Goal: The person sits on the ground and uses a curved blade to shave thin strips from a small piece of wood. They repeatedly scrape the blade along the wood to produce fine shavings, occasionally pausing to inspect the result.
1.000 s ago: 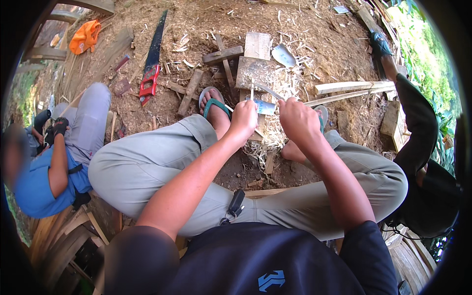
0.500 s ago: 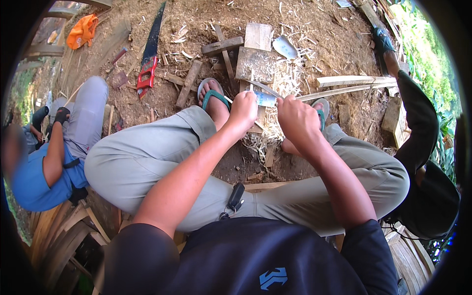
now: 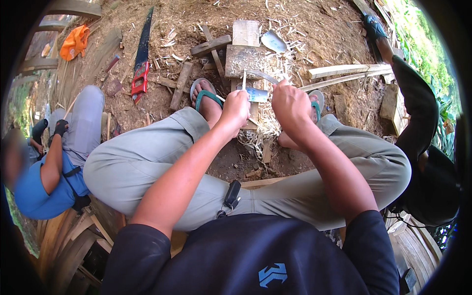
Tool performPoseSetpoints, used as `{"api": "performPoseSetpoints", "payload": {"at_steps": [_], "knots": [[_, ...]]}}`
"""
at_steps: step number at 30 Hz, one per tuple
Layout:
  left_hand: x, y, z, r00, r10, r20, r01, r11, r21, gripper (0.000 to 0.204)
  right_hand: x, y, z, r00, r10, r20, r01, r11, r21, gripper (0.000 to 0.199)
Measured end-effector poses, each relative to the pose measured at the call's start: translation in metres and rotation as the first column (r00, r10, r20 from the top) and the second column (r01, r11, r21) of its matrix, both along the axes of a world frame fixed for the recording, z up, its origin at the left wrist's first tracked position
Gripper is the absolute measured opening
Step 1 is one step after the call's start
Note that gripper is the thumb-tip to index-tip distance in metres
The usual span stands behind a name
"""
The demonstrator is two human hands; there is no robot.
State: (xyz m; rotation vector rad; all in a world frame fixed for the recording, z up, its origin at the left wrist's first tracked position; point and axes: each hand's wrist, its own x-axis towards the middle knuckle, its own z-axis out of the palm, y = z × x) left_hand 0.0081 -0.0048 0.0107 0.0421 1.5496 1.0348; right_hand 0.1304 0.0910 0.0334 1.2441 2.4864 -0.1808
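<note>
My left hand is closed around a thin pale wooden stick, which points up and away from the fist. My right hand grips a knife; its handle is hidden in the fist. The curved knife blade reaches left toward the stick's far end; whether they touch I cannot tell. Below the blade lies a bluish metal sheet, between my feet. Just beyond, a wooden block is strewn with shavings.
A red-handled saw and crossed wood pieces lie to the left. Long wooden strips are at right. A person in blue sits at left; another person's dark sleeve is at right. An orange cloth lies far left.
The whole view has shifted slightly, moving the ground things up and left in the picture. My hands are a little farther apart, both still gripping the stick and the knife.
</note>
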Motion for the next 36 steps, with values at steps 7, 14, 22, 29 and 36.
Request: {"api": "performPoseSetpoints", "payload": {"at_steps": [7, 14, 22, 29, 36], "knots": [[0.002, 0.002, 0.008, 0.999, 0.037, -0.005, -0.037, 0.999, -0.021, 0.016, 0.005, 0.005, 0.033, 0.982, 0.154, -0.105, -0.164, 0.982, -0.090, 0.040], [0.000, 0.000, 0.002, 0.995, -0.011, -0.102, 0.014, 1.000, 0.027, 0.026, 0.000, -0.010, 0.062, 0.986, 0.165, 0.003, -0.162, 0.973, -0.167, 0.017], [0.006, 0.000, -0.001, 0.993, -0.039, -0.115, 0.037, 0.999, -0.022, 0.014, -0.004, -0.010, 0.026, 0.998, -0.009, 0.058, 0.017, 0.991, -0.136, 0.019], [0.004, 0.001, 0.006, 0.998, 0.014, -0.054, -0.013, 1.000, 0.007, 0.014, 0.009, -0.003, 0.010, 0.968, 0.192, -0.160, -0.203, 0.978, -0.051, 0.036], [-0.001, -0.001, 0.010, 1.000, 0.009, 0.008, -0.009, 1.000, -0.008, 0.015, 0.010, -0.010, 0.047, 0.960, 0.271, -0.075, -0.278, 0.953, -0.118, 0.034]]}}
